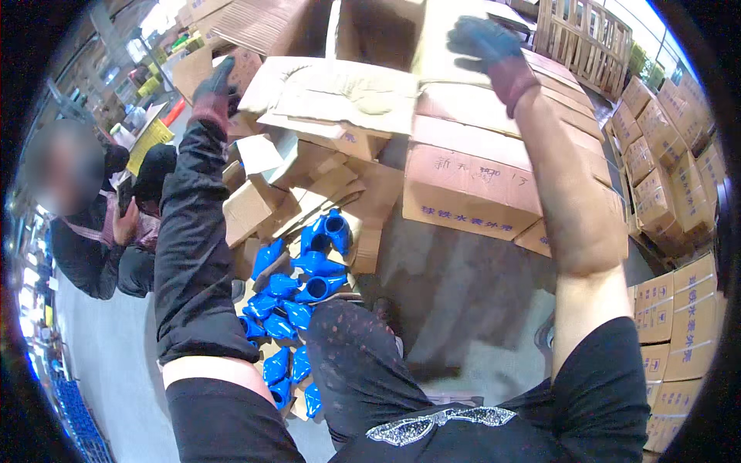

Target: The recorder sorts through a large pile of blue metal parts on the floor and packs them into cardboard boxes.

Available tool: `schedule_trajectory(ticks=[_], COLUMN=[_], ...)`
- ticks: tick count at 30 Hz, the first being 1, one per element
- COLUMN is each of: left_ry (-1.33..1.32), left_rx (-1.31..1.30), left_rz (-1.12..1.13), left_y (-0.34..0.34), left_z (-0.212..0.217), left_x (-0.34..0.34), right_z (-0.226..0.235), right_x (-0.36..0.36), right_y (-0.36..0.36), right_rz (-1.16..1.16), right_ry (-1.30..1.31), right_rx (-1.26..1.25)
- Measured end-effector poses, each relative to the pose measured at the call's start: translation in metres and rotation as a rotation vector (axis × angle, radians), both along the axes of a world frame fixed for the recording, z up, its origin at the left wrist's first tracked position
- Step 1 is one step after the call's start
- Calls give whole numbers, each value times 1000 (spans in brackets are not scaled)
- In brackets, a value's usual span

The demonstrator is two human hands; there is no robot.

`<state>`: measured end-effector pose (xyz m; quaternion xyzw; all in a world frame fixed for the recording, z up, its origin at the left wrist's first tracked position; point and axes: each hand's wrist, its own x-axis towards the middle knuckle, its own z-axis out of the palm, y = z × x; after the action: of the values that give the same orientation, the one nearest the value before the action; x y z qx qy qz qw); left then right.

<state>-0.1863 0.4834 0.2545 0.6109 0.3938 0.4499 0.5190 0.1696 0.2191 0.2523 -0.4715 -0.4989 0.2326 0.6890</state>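
Both my arms reach up and forward to an open cardboard box that tops a stack of cartons. My left hand, in a dark glove with a black sleeve cover on the forearm, rests at the box's left flap. My right hand, in a blue and maroon glove, lies against the upright flap on the box's right side; whether its fingers grip the flap is unclear. Below, by my knee, several blue cast fittings lie in a heap on flattened cardboard.
Closed cartons are stacked under the open box, and more stacks stand at the right. A wooden pallet leans at the back. A seated person in dark clothes is at my left. Grey concrete floor lies ahead.
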Motion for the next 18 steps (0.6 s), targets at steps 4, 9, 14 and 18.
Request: schedule_trajectory(ticks=[4,9,14,18], left_ry=[-141,35,114,305], left_rx=[-120,53,-288,-350], left_rz=[-11,-460,-484,-715], left_y=[-12,-39,-187,-258], left_z=[-61,-233,-256,-202], left_x=[18,-41,5,26], right_z=[-91,-238,-341,-425], right_x=[-26,-75,-102,-154], right_y=[-26,-127,-281,-371], right_rz=[-82,123,-51,238], right_ry=[-711,42,273,-364], right_rx=[-35,-640,-1185,-1321])
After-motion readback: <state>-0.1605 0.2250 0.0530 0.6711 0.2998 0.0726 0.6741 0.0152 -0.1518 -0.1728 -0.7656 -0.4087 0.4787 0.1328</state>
